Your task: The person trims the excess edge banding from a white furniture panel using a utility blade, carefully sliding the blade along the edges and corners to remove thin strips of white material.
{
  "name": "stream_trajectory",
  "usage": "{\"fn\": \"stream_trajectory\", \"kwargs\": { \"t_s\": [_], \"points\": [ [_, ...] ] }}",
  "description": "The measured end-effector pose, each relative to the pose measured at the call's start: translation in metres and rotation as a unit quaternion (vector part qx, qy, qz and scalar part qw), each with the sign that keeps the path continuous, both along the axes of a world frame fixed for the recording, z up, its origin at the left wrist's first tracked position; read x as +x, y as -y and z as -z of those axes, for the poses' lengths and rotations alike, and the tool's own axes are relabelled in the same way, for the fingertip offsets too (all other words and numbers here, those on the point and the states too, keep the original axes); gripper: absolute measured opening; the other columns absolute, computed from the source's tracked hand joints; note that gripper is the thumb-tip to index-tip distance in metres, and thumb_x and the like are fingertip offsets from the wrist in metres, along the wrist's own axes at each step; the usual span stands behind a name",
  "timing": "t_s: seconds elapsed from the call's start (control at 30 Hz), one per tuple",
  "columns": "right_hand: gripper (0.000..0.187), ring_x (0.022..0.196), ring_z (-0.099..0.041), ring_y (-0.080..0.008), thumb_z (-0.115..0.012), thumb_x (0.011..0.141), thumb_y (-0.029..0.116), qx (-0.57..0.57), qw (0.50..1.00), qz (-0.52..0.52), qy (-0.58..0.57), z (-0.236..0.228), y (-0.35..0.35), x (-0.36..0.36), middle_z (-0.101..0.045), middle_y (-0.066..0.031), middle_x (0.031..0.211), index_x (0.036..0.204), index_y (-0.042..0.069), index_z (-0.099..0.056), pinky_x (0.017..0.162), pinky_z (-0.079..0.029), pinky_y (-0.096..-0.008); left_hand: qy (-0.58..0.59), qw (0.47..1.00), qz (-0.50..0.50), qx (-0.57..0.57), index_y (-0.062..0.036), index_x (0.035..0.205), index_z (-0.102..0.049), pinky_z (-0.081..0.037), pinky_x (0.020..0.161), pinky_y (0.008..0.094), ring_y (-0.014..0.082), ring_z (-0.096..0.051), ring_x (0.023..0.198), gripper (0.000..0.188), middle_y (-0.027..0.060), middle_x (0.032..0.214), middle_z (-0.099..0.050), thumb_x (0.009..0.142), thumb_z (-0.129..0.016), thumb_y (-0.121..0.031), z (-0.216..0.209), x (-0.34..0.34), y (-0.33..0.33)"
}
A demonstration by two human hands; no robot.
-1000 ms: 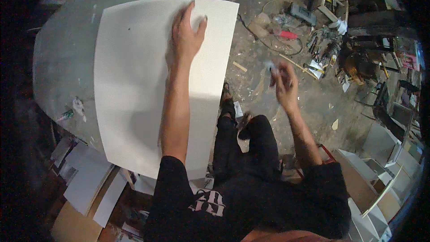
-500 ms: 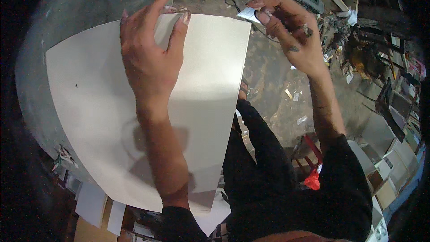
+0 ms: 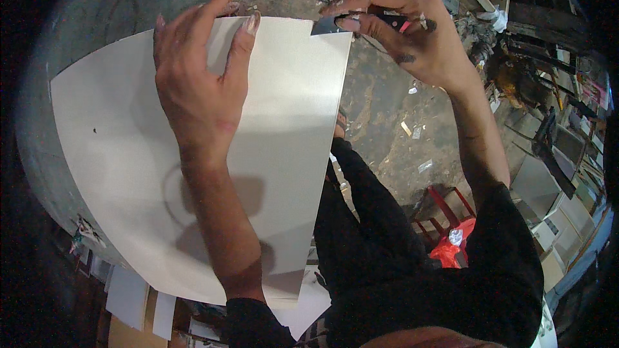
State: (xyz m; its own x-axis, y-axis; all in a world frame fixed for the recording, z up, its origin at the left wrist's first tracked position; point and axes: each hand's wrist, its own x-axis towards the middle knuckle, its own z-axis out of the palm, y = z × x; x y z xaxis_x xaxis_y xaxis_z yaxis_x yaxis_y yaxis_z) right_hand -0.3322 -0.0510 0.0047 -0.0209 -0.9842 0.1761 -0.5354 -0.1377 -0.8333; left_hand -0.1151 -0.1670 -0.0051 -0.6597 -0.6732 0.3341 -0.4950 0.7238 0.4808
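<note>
Under our left hand's (image 3: pixel 200 87) wide fingers lies a smooth cream board (image 3: pixel 284 122), dark-specked to their left; our right hand (image 3: pixel 418 35) pinches a flat dark blade (image 3: pixel 327 26).

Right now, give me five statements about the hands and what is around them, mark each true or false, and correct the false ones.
1. The left hand is at the white panel's far edge. True.
2. The right hand is empty. False: it holds a bladed tool.
3. The blade is over the panel's near left corner. False: far right corner.
4. A small dark spot shows toward the panel's left side. True.
5. The sleeves are white. False: black.
</note>
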Motion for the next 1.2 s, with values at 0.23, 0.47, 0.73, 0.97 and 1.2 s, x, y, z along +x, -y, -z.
{"fn": "stream_trajectory", "kwargs": {
  "t_s": [0.23,0.47,0.73,0.97,1.2],
  "points": [
    [0.01,0.068,-0.057,-0.014,-0.064,0.086,0.0,0.115,0.989,0.039,0.089,-0.007,-0.004,0.0,-0.065,-0.0092,0.078,0.096,0.0,-0.069,0.06,-0.044,-0.0293,-0.006,1.0,0.012,-0.023,-0.0113,0.115,-0.066,-0.03,0.112,0.0496,0.0264,-0.062,0.104,0.032,0.0058,0.107,-0.068,0.087,-0.068,-0.024,0.004,0.004,0.005],
    [0.009,0.065,-0.054,-0.0126,-0.064,0.085,-0.002,0.042,0.996,0.034,0.072,0.005,-0.011,-0.002,-0.063,-0.0084,0.075,0.093,-0.001,-0.069,0.058,-0.042,-0.0289,-0.011,1.0,0.004,-0.001,-0.0115,0.115,-0.066,-0.03,0.112,0.0492,0.0259,-0.062,0.105,0.031,0.0049,0.105,-0.068,0.086,-0.069,-0.023,0.003,0.001,0.001],
    [0.019,0.09,-0.068,-0.0175,-0.063,0.086,-0.008,-0.07,0.996,-0.018,0.047,0.016,-0.019,0.004,-0.07,-0.012,0.096,0.101,0.0,-0.071,0.08,-0.053,-0.0287,-0.023,1.0,-0.001,0.011,-0.0124,0.112,-0.068,-0.03,0.112,0.0491,0.0268,-0.062,0.103,0.028,0.0049,0.103,-0.068,0.086,-0.069,-0.023,0.002,0.0,0.002],
    [0.014,0.085,-0.063,-0.0161,-0.062,0.088,-0.005,-0.025,0.991,0.079,0.104,0.018,-0.022,0.0,-0.067,-0.0114,0.089,0.099,-0.002,-0.069,0.075,-0.049,-0.0286,-0.011,1.0,-0.003,-0.002,-0.0098,0.11,-0.068,-0.031,0.111,0.0492,0.0275,-0.062,0.105,0.028,0.0058,0.106,-0.069,0.087,-0.069,-0.025,0.0,-0.001,0.001],
    [0.01,0.065,-0.054,-0.0117,-0.063,0.09,0.003,0.051,0.989,0.101,0.091,0.005,-0.02,0.008,-0.063,-0.0096,0.078,0.095,-0.001,-0.07,0.058,-0.042,-0.028,-0.015,1.0,0.012,-0.011,-0.0098,0.11,-0.068,-0.031,0.111,0.049,0.0272,-0.062,0.105,0.027,0.0062,0.104,-0.069,0.087,-0.068,-0.024,0.002,0.001,0.003]
  ]
}}
